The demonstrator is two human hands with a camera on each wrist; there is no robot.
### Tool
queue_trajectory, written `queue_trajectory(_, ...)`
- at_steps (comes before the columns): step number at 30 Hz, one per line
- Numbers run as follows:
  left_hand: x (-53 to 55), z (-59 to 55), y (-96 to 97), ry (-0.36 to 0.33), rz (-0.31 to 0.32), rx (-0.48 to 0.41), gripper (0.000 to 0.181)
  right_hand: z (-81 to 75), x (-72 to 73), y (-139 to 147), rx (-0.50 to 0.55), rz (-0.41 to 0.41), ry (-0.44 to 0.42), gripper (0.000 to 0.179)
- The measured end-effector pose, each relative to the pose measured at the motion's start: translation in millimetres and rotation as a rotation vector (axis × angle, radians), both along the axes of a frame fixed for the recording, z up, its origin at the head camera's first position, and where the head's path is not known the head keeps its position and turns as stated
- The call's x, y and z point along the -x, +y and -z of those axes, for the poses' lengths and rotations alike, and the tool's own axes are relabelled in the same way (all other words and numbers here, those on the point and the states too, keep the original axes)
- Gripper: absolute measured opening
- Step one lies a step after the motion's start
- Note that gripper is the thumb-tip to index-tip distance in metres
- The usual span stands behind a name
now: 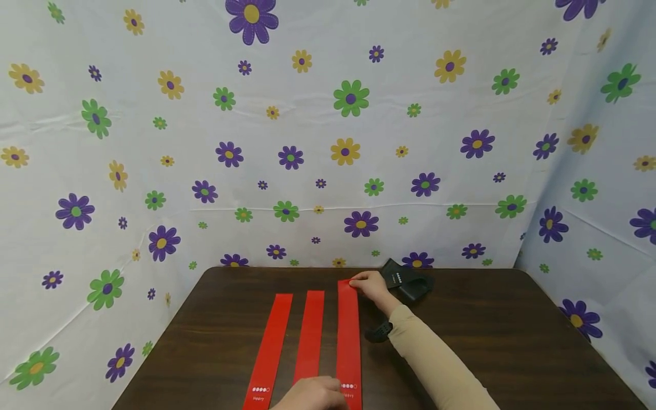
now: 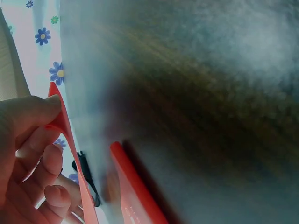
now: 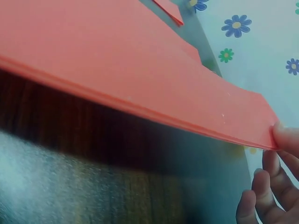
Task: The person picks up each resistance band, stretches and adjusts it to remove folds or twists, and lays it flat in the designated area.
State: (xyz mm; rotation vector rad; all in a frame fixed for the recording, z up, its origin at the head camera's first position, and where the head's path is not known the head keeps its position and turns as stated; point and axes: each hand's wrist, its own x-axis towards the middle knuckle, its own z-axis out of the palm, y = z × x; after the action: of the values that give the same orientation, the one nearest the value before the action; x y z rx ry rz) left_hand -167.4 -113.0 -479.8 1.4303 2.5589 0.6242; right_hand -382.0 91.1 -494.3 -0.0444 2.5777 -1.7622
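Observation:
Three red resistance bands lie side by side on the dark wooden table. The rightmost red band (image 1: 348,330) is stretched lengthwise between both hands. My right hand (image 1: 373,286) pinches its far end between thumb and forefinger, the other fingers loosely bent in the right wrist view. Close to me, my left hand (image 1: 314,394) pinches its near end, as the left wrist view shows with the band's tip (image 2: 53,88) sticking up past the thumb. That band bows slightly above the table in the right wrist view. The middle red band (image 1: 310,336) and the left red band (image 1: 267,353) lie flat.
A black resistance band (image 1: 410,283) with white dots sits bunched at the table's back edge, just beyond my right hand. The brown table (image 1: 492,330) ends at a white flowered cloth (image 1: 307,131) behind and at the sides. A black watch (image 1: 379,332) is on my right wrist.

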Motion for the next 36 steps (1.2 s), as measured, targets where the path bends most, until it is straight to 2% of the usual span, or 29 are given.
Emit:
queue_trajectory(7,-0.8,2.9,1.7,0.000,0.000,0.070,0.017,6.4,-2.2,-0.4,-0.128,0.019,0.079,0.016)
queue_trajectory(16,-1.3,3.9,0.9,0.032,0.013,0.105,0.019,6.8,-5.9,-6.8,-0.114,0.013,0.079,0.016)
queue_trajectory(25,-1.9,5.6,-1.4,0.065,0.021,0.074,0.017,8.8,-6.0,-4.8,-0.086,0.015,0.046,0.015)
queue_trajectory(36,-2.7,7.6,-1.1,0.095,0.021,0.064,0.015,5.1,-10.2,-3.5,-0.133,0.023,0.041,0.016)
